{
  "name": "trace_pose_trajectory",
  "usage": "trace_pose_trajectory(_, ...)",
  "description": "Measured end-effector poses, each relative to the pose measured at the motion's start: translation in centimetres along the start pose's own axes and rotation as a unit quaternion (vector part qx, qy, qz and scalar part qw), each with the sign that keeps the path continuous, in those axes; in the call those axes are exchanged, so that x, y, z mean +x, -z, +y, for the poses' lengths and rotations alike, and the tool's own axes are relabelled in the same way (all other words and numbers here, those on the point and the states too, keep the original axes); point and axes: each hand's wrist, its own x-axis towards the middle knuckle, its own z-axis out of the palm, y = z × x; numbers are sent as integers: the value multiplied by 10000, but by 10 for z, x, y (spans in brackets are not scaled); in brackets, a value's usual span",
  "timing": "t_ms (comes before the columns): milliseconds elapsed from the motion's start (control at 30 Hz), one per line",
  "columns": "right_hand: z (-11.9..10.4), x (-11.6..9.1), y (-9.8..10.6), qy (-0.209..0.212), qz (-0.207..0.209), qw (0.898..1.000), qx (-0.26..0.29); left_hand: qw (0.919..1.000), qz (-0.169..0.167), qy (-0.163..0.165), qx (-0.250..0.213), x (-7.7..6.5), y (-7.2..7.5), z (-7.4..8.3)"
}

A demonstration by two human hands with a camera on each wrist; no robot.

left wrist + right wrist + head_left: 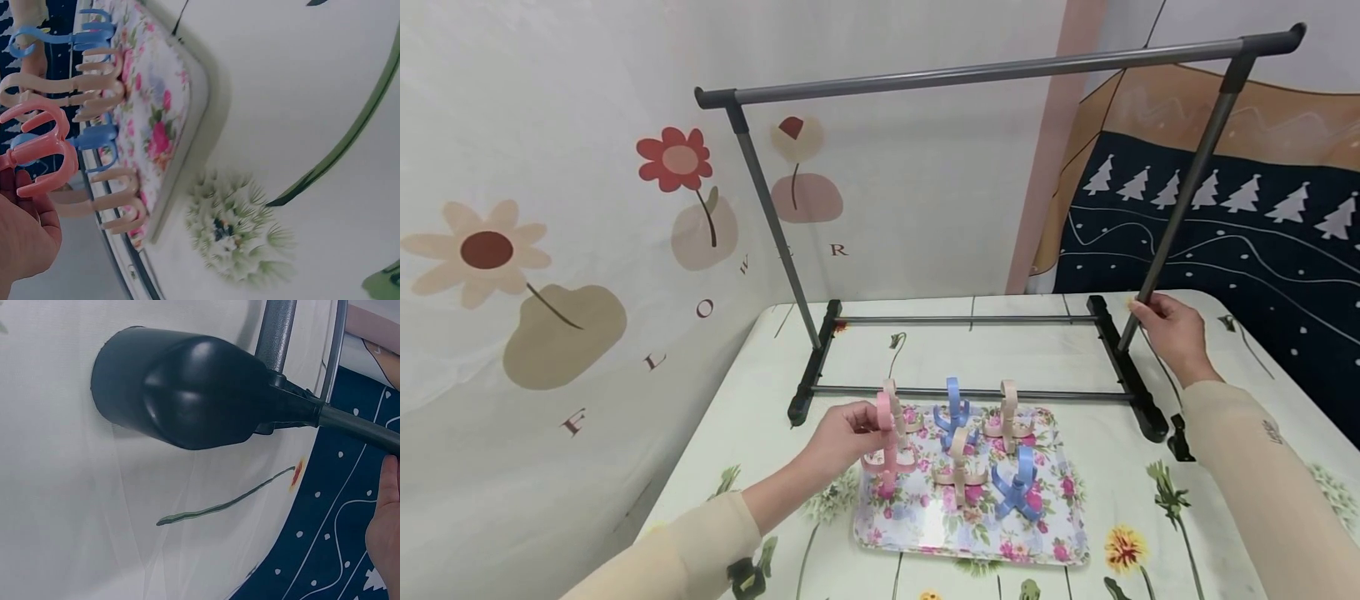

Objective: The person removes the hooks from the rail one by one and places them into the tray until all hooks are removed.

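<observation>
My left hand (pixel 848 433) pinches a pink pronged hanging hook (pixel 888 475) near its curved top, above the left part of a flowered tray (pixel 970 542). In the left wrist view the pink hook (pixel 44 150) points its prongs toward the tray. Two blue hooks (pixel 1017 487) and three beige hooks (pixel 959 477) of the same shape stand on the tray, loops upward. My right hand (pixel 1176 335) holds the right post (pixel 1180 200) of a grey metal garment rack low down, just above its black foot (pixel 1123 367). Part of that hand is cut off in the right wrist view.
The rack's top bar (pixel 985 77) spans high behind the tray, and two lower rods (pixel 970 320) join its feet. A flower-print cloth (pixel 745 467) covers the table. A pale curtain (pixel 587 100) hangs left; a dark tree-print cloth (pixel 1247 250) is at right.
</observation>
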Motion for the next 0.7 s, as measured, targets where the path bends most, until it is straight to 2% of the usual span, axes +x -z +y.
trace_pose_trajectory(133, 11, 7, -2, 112, -6, 9999, -79, 10000, -60, 62, 43, -1, -6, -9)
trace_pose_trajectory(367, -6, -3, 2, -97, -74, 9998, 137, 9996, -4, 142, 241, -1, -14, -20)
trace_pose_trajectory(567, 19, 12, -6, -84, -22, 9998, -161, 9990, -76, 162, 414, 1, -17, -26)
trace_pose_trajectory(700, 14, 10, -5, -113, -81, 9999, -37, 9978, -72, 258, 605, 3, -18, -31)
